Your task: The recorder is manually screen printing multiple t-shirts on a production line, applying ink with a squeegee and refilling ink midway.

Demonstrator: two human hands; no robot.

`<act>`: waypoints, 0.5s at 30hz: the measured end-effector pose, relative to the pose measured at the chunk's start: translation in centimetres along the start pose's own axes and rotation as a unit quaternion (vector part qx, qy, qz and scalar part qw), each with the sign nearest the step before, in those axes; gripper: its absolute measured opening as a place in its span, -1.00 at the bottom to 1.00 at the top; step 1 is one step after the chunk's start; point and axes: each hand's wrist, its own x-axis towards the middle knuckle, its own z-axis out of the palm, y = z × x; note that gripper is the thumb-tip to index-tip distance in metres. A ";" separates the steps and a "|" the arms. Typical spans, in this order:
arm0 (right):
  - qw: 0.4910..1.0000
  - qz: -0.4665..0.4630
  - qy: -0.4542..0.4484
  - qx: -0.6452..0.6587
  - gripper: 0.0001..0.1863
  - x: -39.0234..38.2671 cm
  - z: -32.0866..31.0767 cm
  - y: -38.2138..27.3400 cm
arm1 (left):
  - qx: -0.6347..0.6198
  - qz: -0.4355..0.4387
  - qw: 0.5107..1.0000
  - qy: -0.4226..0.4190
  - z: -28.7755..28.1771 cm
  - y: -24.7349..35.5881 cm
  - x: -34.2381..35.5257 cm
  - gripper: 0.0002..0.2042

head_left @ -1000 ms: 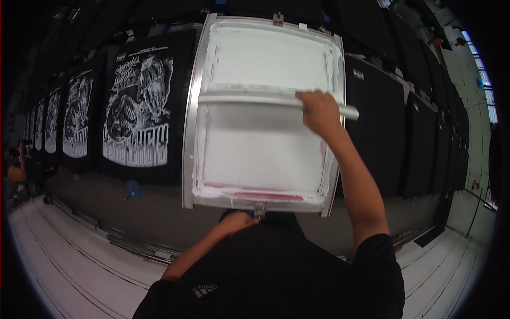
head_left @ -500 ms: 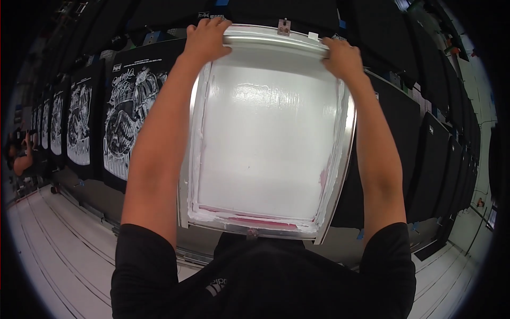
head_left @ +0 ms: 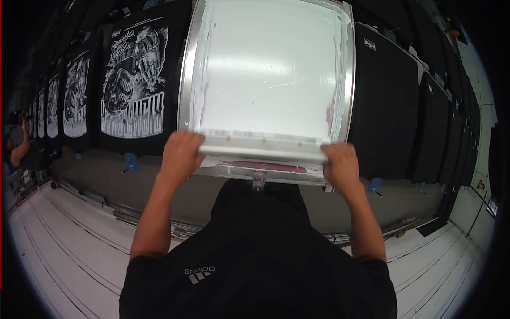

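Note:
My left hand [head_left: 182,155] and my right hand [head_left: 340,165] grip opposite ends of a long pale squeegee [head_left: 263,150] across the lower part of a screen-printing frame [head_left: 186,80]. The metal-edged screen has a white mesh surface [head_left: 268,69] with white ink smeared along its borders and some pink near the bottom and right side. Below its near edge, in front of my dark-clothed body, is a metal clamp [head_left: 259,179].
Black shirts with white printed artwork [head_left: 133,80] lie on a row of boards leading left. Mostly dark shirts [head_left: 385,111] line the right. Small blue brackets [head_left: 131,162] stick out below. A co-worker's arm [head_left: 18,149] shows at far left; light flooring [head_left: 69,239] is below.
First only my right hand held the squeegee, mid-screen. Then both hands took it to the far edge; now both have drawn it down to the near end.

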 end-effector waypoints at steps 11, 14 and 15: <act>0.991 0.096 -0.084 0.044 -0.62 -4.9 2.7 -3.3 | -0.027 -0.019 0.999 0.020 3.7 1.8 -6.5 -0.67; 0.999 0.045 0.009 0.021 -0.57 -5.6 3.7 -3.6 | -0.014 -0.009 0.997 0.077 5.0 1.9 -6.7 -0.66; 0.998 0.055 0.006 0.019 -0.55 -4.5 3.6 -3.2 | -0.012 -0.001 0.996 0.094 4.9 1.5 -5.2 -0.65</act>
